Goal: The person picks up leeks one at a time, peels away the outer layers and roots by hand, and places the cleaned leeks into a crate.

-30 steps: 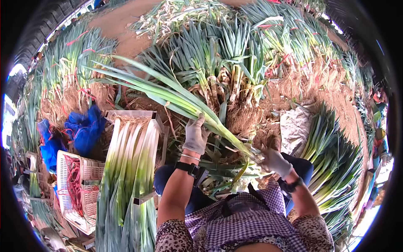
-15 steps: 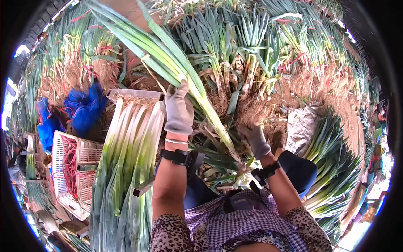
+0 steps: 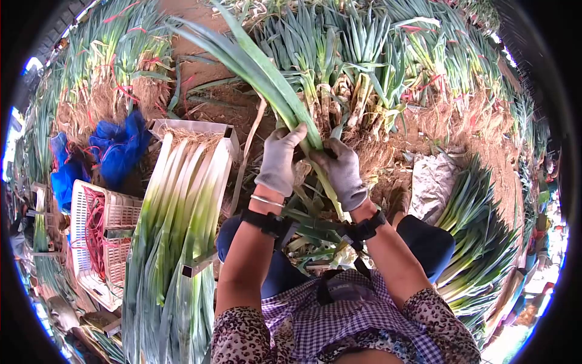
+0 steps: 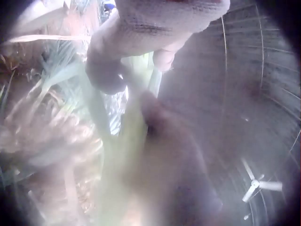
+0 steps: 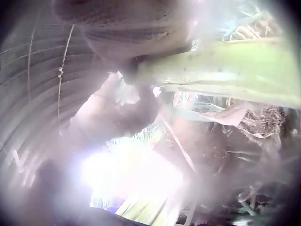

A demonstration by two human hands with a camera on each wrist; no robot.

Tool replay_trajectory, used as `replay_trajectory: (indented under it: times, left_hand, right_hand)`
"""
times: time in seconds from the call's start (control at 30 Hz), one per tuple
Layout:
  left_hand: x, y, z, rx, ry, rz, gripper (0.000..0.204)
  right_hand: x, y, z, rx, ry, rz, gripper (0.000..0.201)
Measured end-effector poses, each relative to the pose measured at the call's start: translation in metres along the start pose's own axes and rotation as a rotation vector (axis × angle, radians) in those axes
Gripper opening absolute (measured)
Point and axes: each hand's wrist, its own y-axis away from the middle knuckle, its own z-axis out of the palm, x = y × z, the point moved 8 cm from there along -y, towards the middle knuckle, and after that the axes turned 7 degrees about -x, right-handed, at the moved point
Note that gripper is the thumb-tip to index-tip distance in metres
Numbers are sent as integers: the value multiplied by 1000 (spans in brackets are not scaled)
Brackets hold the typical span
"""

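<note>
A long leek (image 3: 267,76) slants across the middle of the head view, its green leaves pointing up and left. Near the base of those leaves, my gloved left hand (image 3: 280,159) grips it. My gloved right hand (image 3: 342,173) pinches the stalk just below, close beside the left fingers. The lower shank runs down between the wrists, its root end partly hidden. In the right wrist view the pale green stalk (image 5: 235,70) extends from the glove. The left wrist view is hazy, with the stalk (image 4: 120,160) passing between both hands.
On the left, trimmed leeks (image 3: 182,200) lie in a metal frame (image 3: 194,126). Beside them are a white basket (image 3: 124,212) of red ties and blue netting (image 3: 118,148). Rooted leeks (image 3: 364,45) stand ahead; a leek pile (image 3: 479,224) and pale sacking (image 3: 433,185) lie right.
The right hand has left the root end and moved up the stalk to beside the left hand. The left hand first swung left and up, then came back right with the leek.
</note>
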Motion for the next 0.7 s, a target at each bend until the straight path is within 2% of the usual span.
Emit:
replay_trajectory:
  times: [0.07, 0.17, 0.27, 0.3, 0.4, 0.47, 0.53, 0.57, 0.63, 0.67, 0.7]
  left_hand:
    - [-6, -2, 10, 6, 76, 23, 23]
    - [-7, -1, 12, 11, 127, 30, 19]
    - [-10, -9, -8, 76, 139, 72, 17]
    - [-13, -18, -16, 59, 135, 106, 12]
    - [5, -9, -14, 33, 98, 118, 12]
    - [10, -6, -13, 40, 90, 128, 12]
    - [8, -4, -10, 69, 48, 149, 12]
    - [11, -6, -11, 28, 64, 148, 13]
    - [19, -5, -11, 55, 21, 187, 12]
    - [20, -7, -10, 49, 10, 190, 12]
    - [22, -9, -9, 40, 36, 219, 12]
  right_hand:
    - [8, 1, 2, -3, -14, 1, 21]
    - [12, 6, -2, 10, 122, 17, 21]
    - [26, 16, -9, -40, 238, 280, 20]
    - [57, 21, -9, -25, 170, 284, 31]
    - [88, 52, -25, -173, 417, 300, 30]
    - [123, 79, -32, -230, 477, 240, 30]
    - [159, 110, -38, -307, 722, 145, 33]
    - [192, 125, -41, -398, 803, 265, 34]
    - [224, 144, -45, -587, 961, 507, 38]
    - [220, 134, -51, -474, 885, 389, 39]
    - [177, 116, -54, -368, 804, 274, 40]
